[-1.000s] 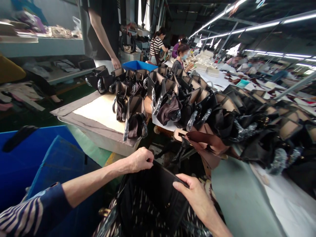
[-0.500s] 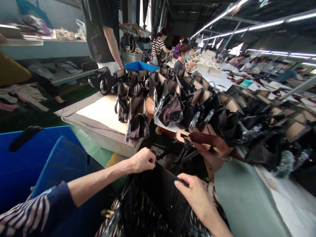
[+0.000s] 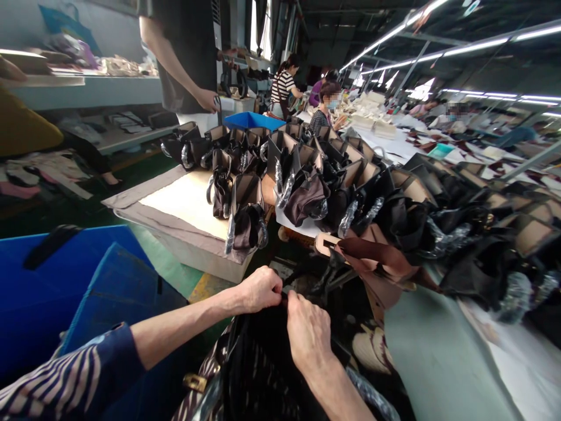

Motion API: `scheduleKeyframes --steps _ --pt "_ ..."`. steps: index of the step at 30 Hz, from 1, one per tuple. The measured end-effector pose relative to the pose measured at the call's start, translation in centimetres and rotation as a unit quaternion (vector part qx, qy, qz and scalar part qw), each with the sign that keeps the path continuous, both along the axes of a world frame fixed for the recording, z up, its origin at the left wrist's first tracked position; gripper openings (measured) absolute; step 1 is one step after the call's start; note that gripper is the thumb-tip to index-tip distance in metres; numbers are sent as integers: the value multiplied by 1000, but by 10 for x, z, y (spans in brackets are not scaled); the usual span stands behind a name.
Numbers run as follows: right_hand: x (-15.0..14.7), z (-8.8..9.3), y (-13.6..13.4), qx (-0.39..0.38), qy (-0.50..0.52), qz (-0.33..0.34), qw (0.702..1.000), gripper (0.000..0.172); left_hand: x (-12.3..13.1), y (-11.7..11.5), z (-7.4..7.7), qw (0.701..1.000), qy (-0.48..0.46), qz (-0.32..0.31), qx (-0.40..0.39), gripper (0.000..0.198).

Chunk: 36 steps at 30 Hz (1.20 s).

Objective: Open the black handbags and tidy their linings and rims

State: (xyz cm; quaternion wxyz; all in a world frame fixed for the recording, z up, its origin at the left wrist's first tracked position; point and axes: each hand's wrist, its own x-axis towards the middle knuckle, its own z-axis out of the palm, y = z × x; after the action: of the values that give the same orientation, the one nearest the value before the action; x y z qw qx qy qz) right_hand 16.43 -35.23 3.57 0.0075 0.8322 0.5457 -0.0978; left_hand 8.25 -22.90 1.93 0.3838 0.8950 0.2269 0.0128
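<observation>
A black handbag [image 3: 258, 368] rests on my lap, its mouth facing up toward me. My left hand [image 3: 262, 289] is closed on the far top edge of the bag. Right beside it, my right hand [image 3: 309, 327] has its fingers curled down on the same edge, the knuckles almost touching the left hand. The fingertips of both hands are mostly hidden. A gold-coloured metal fitting [image 3: 195, 382] shows at the bag's left side, near a strap in clear plastic wrap. The bag's dark inside is hard to make out.
Rows of dark bags [image 3: 302, 190] stand ahead and to the right. A brown bag piece [image 3: 372, 257] lies closer. Blue bins [image 3: 26, 292] are at my left, and a grey-green surface [image 3: 429, 351] at my right. A standing person [image 3: 188, 64] is beyond the grey-covered table [image 3: 118, 199].
My right hand has slid left along the bag's top edge, up against my left hand. The left hand keeps its hold. The standing person's arm has lifted and bent.
</observation>
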Motion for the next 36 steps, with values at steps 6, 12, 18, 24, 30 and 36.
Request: scheduleKeyframes --steps 6,12,18,24,30,36 --pt "13 -13 0 48 -63 52 996 21 -8 3 5 997 -47 -62 -6 3" --pt "19 -18 -10 103 -67 80 989 17 -34 6 9 998 -14 -31 49 67" --pt "20 -10 -10 130 -59 122 982 19 -51 16 -5 998 62 -14 -16 58" --pt "26 -11 -11 123 -21 147 981 23 -59 22 -7 999 15 -26 -42 37" --pt "32 -15 -10 132 -11 146 980 28 -59 23 -5 997 -32 -32 -65 15" --pt "34 -20 -11 129 -14 134 983 32 -55 19 -5 999 -23 -43 -21 12"
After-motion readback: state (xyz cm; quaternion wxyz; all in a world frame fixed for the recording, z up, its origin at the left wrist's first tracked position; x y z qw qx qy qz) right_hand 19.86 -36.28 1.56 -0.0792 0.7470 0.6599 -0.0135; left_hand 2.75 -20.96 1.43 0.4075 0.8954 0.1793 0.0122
